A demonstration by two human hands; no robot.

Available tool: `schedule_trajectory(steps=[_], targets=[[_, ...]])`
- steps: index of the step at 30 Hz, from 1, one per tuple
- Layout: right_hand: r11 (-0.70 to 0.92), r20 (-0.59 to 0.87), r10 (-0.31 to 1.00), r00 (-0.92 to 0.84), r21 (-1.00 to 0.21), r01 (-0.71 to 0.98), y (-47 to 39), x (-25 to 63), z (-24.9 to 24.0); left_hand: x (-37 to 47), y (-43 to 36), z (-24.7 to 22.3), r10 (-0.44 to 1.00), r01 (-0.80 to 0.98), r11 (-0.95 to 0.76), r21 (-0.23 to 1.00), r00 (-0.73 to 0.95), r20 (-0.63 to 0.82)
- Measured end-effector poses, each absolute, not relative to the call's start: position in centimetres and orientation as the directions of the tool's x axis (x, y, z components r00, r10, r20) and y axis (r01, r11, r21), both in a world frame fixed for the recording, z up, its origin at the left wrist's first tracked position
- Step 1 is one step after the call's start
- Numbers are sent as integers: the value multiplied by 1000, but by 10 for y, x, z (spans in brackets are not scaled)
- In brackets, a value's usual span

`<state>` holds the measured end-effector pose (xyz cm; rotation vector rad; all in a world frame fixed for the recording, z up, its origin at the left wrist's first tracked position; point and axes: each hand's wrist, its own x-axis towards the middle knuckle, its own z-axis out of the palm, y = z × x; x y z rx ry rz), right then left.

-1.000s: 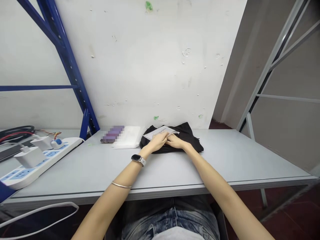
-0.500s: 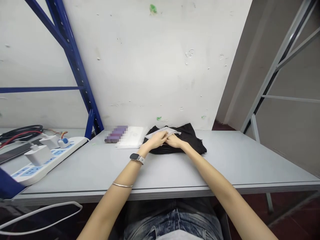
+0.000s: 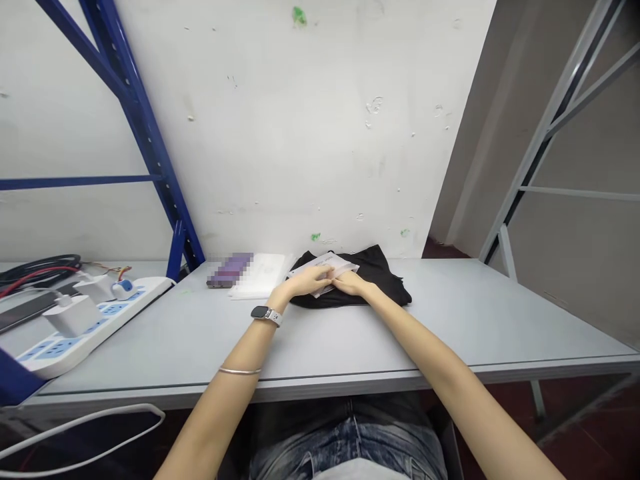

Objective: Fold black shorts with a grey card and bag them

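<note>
Over black cloth [image 3: 377,273], the left hand [image 3: 306,283] and right hand [image 3: 353,285] apparently work at a translucent packet [image 3: 328,258]; whether fingers pinch, I cannot tell; next calls for steadying it.

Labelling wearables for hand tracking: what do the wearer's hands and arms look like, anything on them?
Left hand: no glove; wrist has a watch with a dark rounded face and pale strap with small dark marks. Farther up that arm, a thin silver-coloured bangle. Right hand: no glove, no wristwear visible. No sleeves visible on either forearm.
</note>
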<state>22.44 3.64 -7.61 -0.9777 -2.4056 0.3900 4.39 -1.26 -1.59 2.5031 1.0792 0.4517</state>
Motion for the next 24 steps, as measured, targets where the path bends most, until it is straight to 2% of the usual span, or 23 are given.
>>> schedule_trajectory(steps=[4, 7, 10, 13, 16, 19, 24], targets=[[747, 383, 661, -646, -422, 513, 21, 247, -73, 21, -11, -5, 707, 604, -674, 425, 694, 136], [685, 394, 728, -561, -397, 611, 7, 265, -70, 4, -11, -6, 688, 608, -703, 370, 714, 133], [638, 499, 740, -451, -306, 707, -7, 266, -67, -4, -10, -15, 678, 621, -726, 295, 718, 158], [741, 618, 575, -536, -117, 661, -18, 248, -67, -1, -7, -25, 661, 618, -750, 235, 708, 248], [794, 629, 434, -645, 72, 604, -23, 227, -71, 4, -6, -30, 627, 585, -779, 226, 712, 316], [758, 659, 396, -640, 160, 633, -23, 215, -74, 6, -7, -31, 614, 570, -788, 232, 707, 350], [750, 701, 316, -639, 228, 621, -21, 212, -76, 13, -12, -29, 566, 550, -816, 179, 697, 439]])
